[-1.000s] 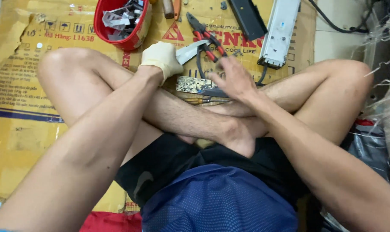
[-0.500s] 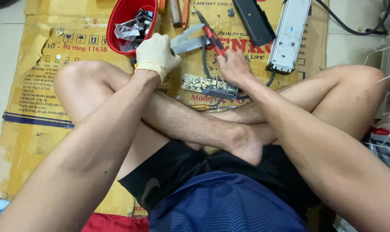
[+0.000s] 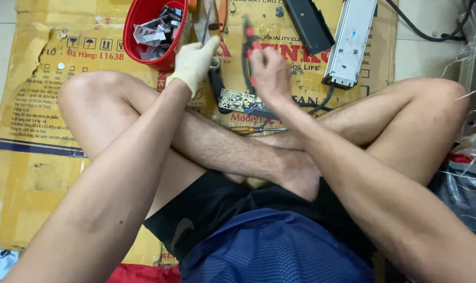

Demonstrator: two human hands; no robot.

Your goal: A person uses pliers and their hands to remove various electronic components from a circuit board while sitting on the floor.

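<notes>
Sat cross-legged on cardboard (image 3: pixel 44 157); gloved left hand (image 3: pixel 194 64) clenched on a metal piece (image 3: pixel 205 26) beside the red bowl (image 3: pixel 138 50) at 11 o'clock, bare right hand (image 3: pixel 269 73) gripped red-handled pliers (image 3: pixel 247 39) at 12, above the circuit board (image 3: pixel 237 99), keeping both tools within reach.

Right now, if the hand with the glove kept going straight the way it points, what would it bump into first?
The gloved left hand points up and away from the person. Straight on, it would probably meet the orange-handled tool lying just beyond its fingertips. The red bowl sits slightly to the side. Depth is hard to judge.
</notes>
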